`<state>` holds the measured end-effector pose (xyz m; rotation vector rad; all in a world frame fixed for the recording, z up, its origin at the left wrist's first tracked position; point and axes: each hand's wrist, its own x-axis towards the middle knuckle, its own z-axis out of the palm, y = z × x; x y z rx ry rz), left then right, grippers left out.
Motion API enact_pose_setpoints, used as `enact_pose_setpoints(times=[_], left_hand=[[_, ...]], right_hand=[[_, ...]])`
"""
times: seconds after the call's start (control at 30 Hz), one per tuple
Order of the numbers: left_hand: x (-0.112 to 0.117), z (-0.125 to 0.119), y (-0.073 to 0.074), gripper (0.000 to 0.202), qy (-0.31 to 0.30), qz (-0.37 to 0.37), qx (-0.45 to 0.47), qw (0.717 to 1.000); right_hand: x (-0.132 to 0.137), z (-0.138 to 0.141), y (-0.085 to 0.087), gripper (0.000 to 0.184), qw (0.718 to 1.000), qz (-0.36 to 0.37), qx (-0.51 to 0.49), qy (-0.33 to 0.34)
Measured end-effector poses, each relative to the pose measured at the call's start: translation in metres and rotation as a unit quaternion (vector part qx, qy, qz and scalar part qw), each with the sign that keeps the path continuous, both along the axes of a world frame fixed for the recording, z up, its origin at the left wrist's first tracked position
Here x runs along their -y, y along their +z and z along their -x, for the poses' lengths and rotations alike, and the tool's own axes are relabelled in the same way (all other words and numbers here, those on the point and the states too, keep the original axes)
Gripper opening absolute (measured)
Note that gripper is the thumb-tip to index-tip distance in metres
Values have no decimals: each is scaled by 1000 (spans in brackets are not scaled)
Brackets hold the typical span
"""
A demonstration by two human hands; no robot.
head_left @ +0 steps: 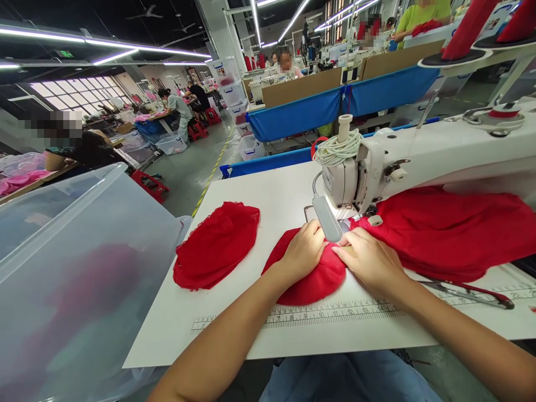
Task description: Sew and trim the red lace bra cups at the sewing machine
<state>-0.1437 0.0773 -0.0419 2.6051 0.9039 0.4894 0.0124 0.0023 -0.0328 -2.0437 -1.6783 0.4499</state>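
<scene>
My left hand (305, 248) lies on a rounded red fabric piece (314, 285), its fingers curled and gripping the cloth just left of the needle area. From the other side, my right hand (372, 258) pinches the edge of the same piece between thumb and fingers. Both hands are right below the head of a white sewing machine (345, 181). A grey lamp-like part (327, 219) hides the needle and some fingertips. A second red fabric piece (218, 245) lies flat to the left. More red fabric (456, 229) is bunched under the machine arm.
Measuring marks (322, 318) run along the front of the white table (167, 340). Scissors (473, 290) with red on the handle lie at right. A translucent plastic bin (138, 223) stands against the left side. Red thread cones (469, 33) rise at upper right. Other people work at tables beyond.
</scene>
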Motion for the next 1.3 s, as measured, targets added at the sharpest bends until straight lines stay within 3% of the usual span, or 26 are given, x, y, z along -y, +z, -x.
enact_pose_setpoints(times=[0.23, 0.5, 0.67, 0.77, 0.87, 0.93, 1.03, 1.13, 1.3], left_hand=[[-1, 1, -3, 19, -2, -21, 13, 1000], [-3, 1, -4, 21, -1, -59, -18, 998], [-5, 1, -5, 20, -4, -54, -14, 998], [-5, 1, -5, 20, -4, -52, -15, 999], [-4, 1, -4, 20, -2, -55, -16, 998], [-4, 2, -3, 20, -1, -55, -16, 998], [-3, 2, -3, 19, 3, -57, -20, 998], [-3, 1, -3, 20, 2, -61, -21, 998], [-3, 1, -1, 19, 3, -55, -31, 998]], right_hand=[[-6, -6, -3, 11, 997, 4, -82, 0], [-7, -22, -15, 17, 973, 23, -206, 103], [-6, -21, -11, 15, 954, 22, -282, 94], [-3, -19, -8, 8, 972, 15, -212, 95], [0, -19, -9, 8, 991, -63, -39, 111], [2, -20, -11, 12, 975, -148, 85, 143], [2, -21, -13, 15, 926, -245, 210, 197], [1, -22, -14, 24, 907, -276, 240, 208], [1, -23, -15, 20, 910, -295, 203, 210]])
